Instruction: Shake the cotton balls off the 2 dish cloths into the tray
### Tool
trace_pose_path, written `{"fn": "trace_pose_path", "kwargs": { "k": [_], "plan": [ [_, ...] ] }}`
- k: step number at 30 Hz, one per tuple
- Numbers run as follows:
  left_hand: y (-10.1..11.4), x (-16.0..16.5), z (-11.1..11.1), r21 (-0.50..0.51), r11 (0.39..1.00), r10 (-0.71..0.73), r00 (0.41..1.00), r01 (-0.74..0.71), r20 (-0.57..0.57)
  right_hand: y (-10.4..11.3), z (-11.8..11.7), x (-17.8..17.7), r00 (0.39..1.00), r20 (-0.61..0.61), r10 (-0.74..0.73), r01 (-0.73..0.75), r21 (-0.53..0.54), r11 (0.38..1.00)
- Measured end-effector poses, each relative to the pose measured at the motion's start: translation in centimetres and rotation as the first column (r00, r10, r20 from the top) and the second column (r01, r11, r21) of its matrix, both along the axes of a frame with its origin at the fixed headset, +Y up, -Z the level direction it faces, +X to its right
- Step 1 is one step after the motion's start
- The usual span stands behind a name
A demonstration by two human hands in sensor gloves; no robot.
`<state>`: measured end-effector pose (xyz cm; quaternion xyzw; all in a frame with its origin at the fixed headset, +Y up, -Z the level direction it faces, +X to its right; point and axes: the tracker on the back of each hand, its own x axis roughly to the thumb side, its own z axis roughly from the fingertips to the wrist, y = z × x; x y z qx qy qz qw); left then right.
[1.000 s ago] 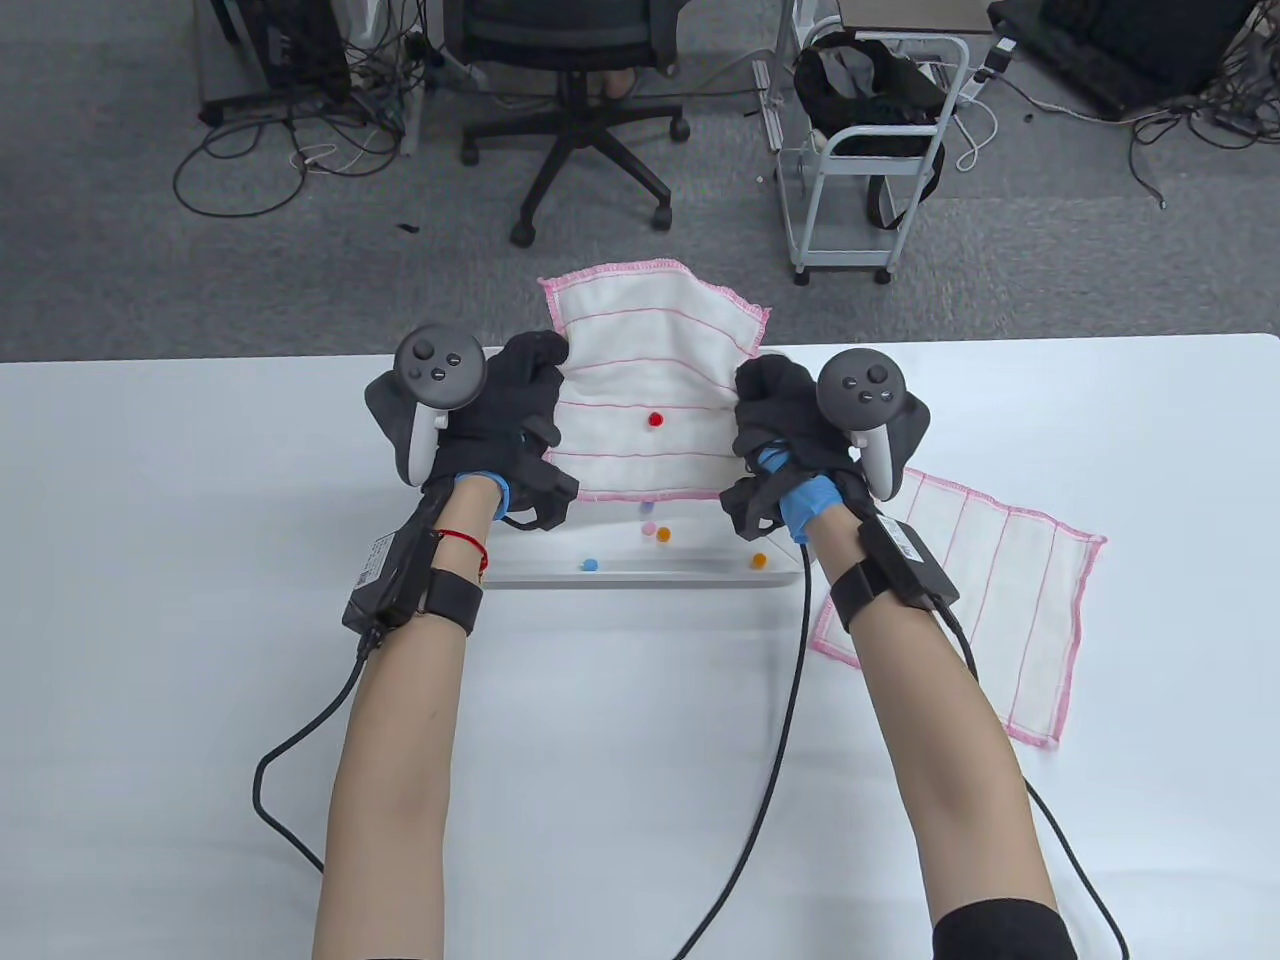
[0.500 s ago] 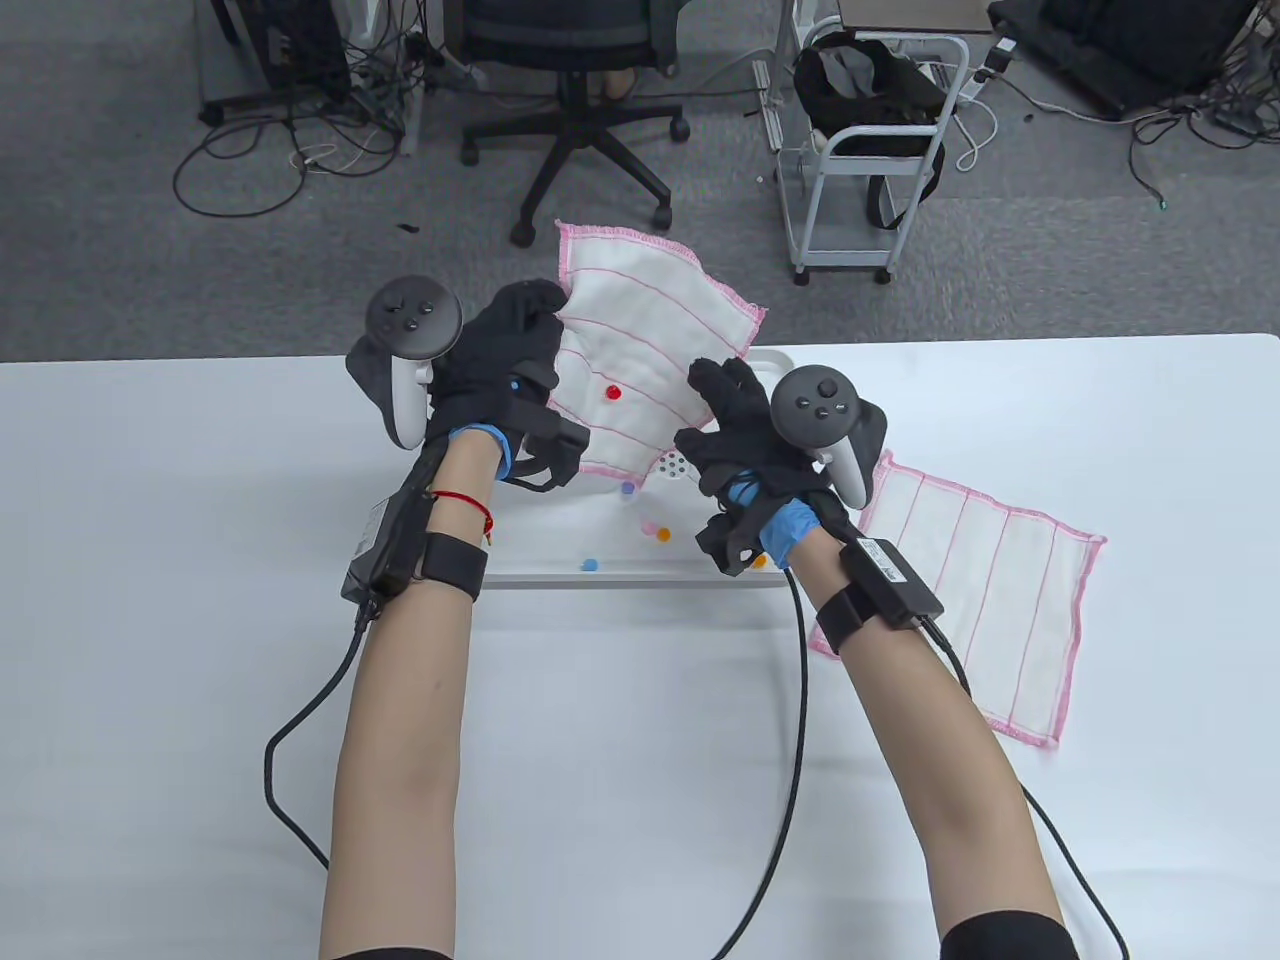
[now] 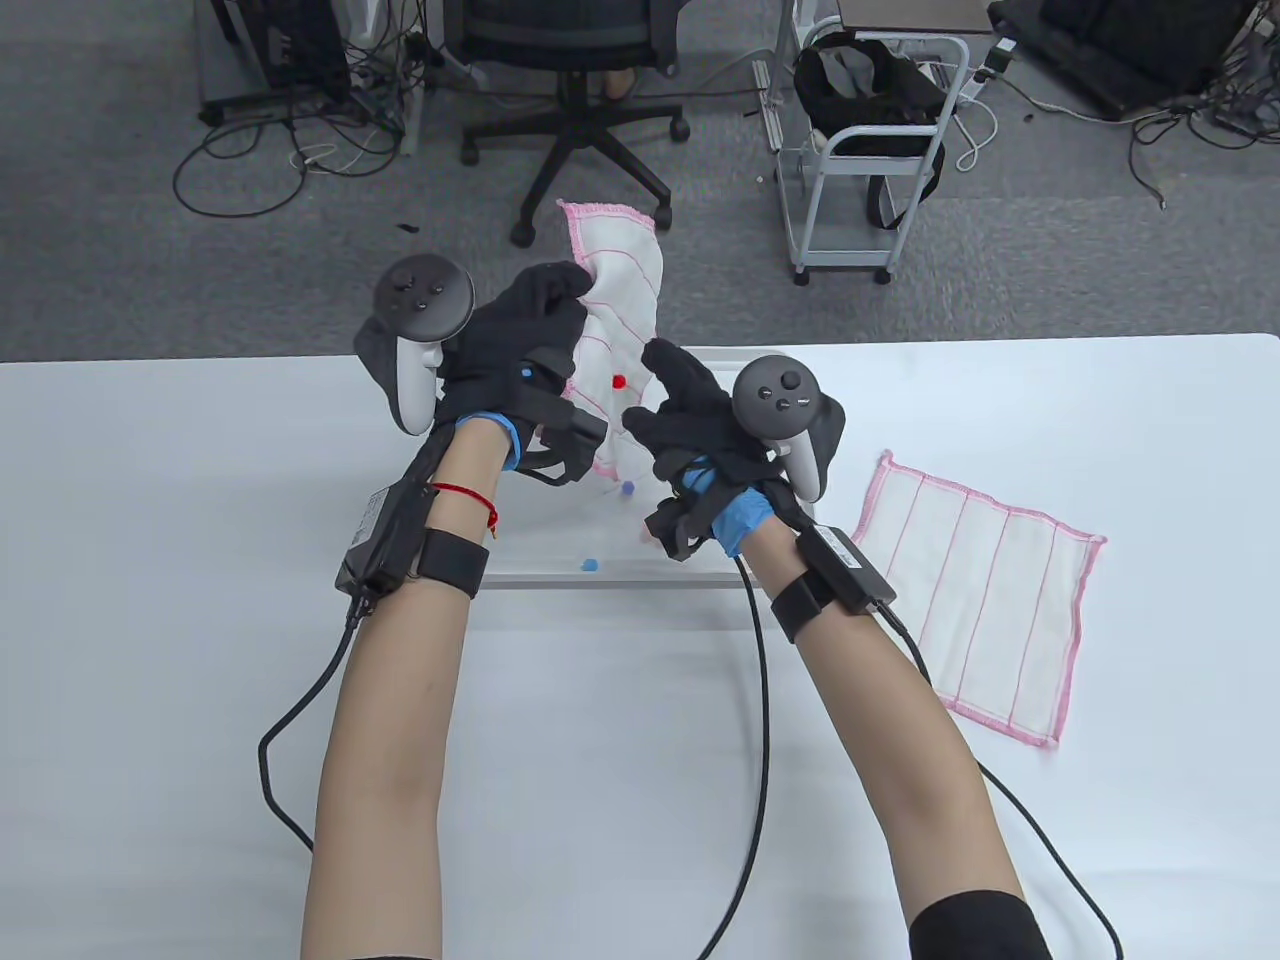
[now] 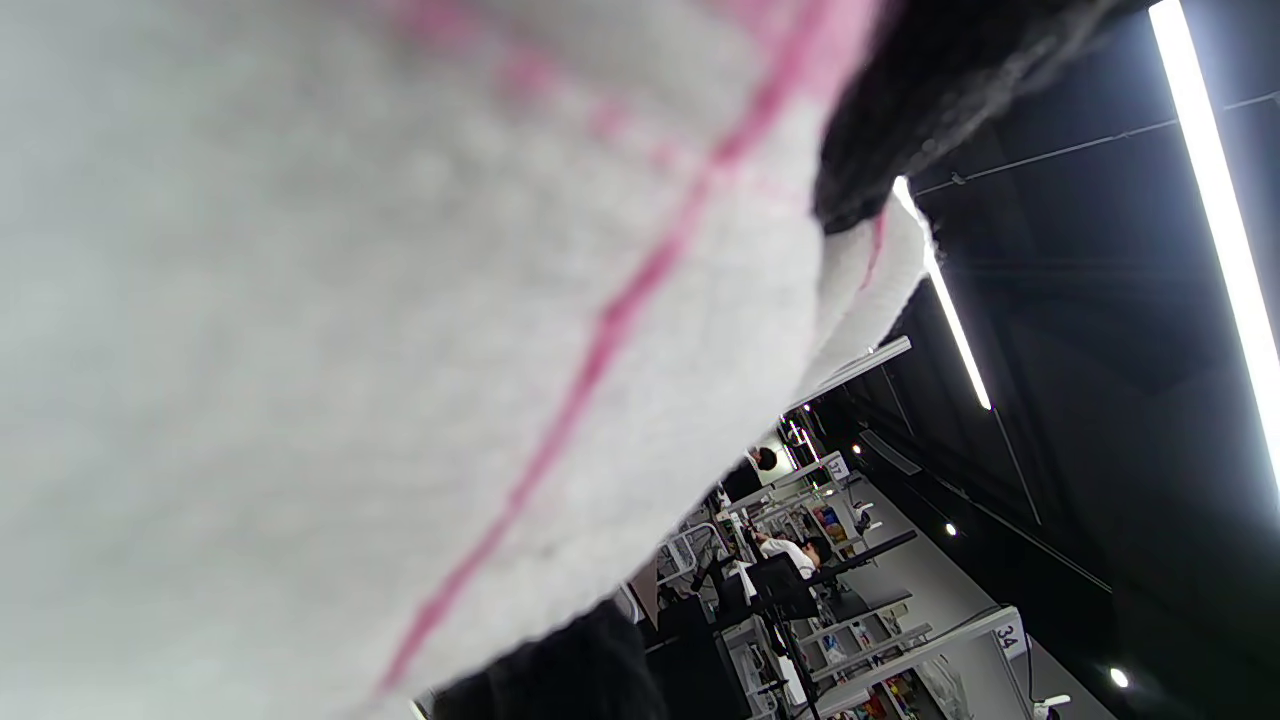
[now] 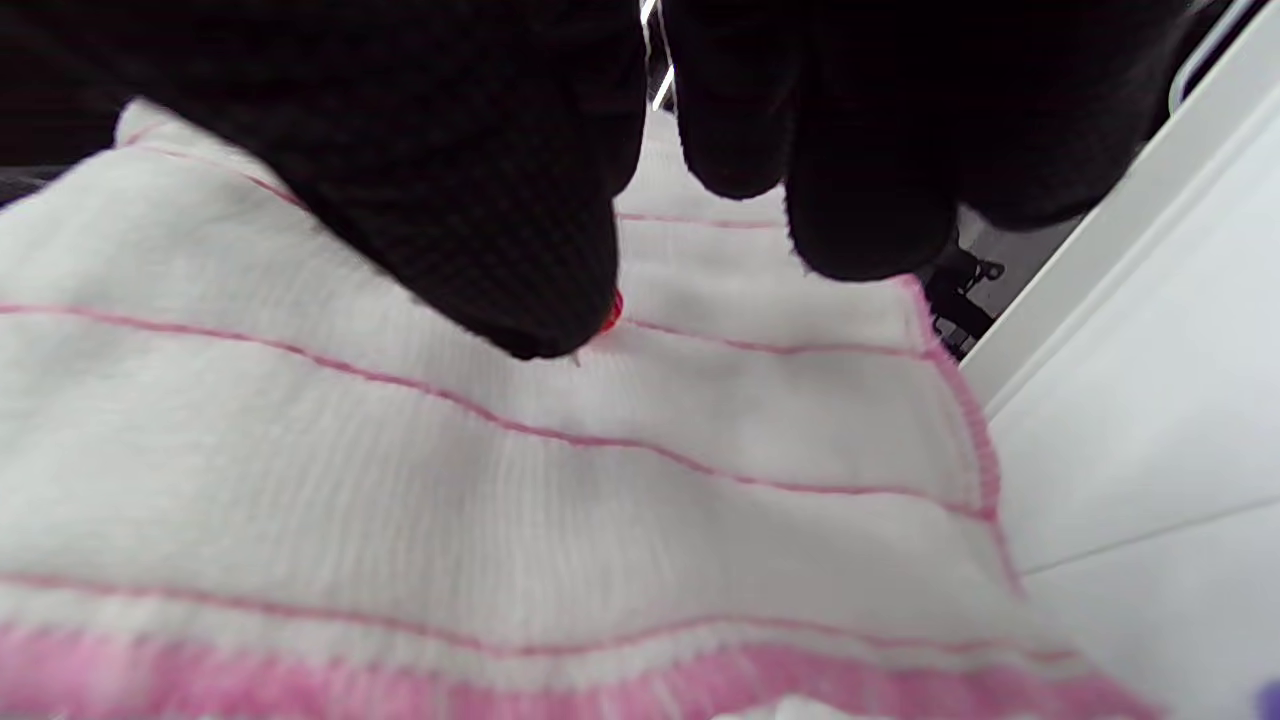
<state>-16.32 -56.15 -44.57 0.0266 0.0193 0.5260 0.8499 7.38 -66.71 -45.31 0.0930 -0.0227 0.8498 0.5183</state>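
Observation:
A white dish cloth (image 3: 628, 275) with pink stripes hangs over the white tray (image 3: 640, 578). My left hand (image 3: 565, 292) grips its upper left edge. The cloth (image 4: 400, 350) fills the left wrist view. A red cotton ball (image 3: 619, 381) clings to the cloth's face. My right hand (image 3: 662, 385) holds nothing, and its straight fingers (image 5: 500, 200) reach to the cloth (image 5: 500, 480) right at the red ball (image 5: 613, 310). In the tray lie a blue ball (image 3: 590, 565) and a purple one (image 3: 628, 488). The second dish cloth (image 3: 980, 590) lies flat on the table at the right, with no balls on it.
The tray (image 5: 1130, 400) sits at the table's far edge (image 3: 200, 362), between my forearms. Glove cables trail back over the table toward the near edge. Beyond the table stand an office chair (image 3: 590, 90) and a white trolley (image 3: 870, 150) on the floor.
My right hand let go of the cloth's right edge and moved left to the red ball. My left hand rose, so the cloth now hangs narrow from that hand alone.

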Motion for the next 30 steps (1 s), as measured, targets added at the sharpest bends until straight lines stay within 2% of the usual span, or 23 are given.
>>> {"fn": "trace_pose_path", "kwargs": {
  "k": [10,20,25,30],
  "plan": [
    [0.1,0.7,0.1,-0.017,0.999,0.037,0.998,-0.037,0.058,-1.1,-0.2,0.1,0.991,0.056,-0.123,0.121,0.023,0.992],
    [-0.1,0.8,0.0,-0.033,0.997,0.076,0.994,-0.073,0.083,-1.5,-0.3,-1.0,0.971,0.005,-0.239,0.239,0.003,0.971],
    [0.0,-0.2,-0.1,-0.026,0.998,0.061,0.997,-0.059,0.051,-1.9,-0.3,-0.9,0.966,0.013,-0.258,0.259,-0.007,0.966],
    [0.0,-2.2,-0.3,-0.027,0.998,0.048,0.999,-0.048,-0.012,-2.2,-0.2,0.8,0.971,0.042,-0.235,0.235,-0.009,0.972]
  ]
}}
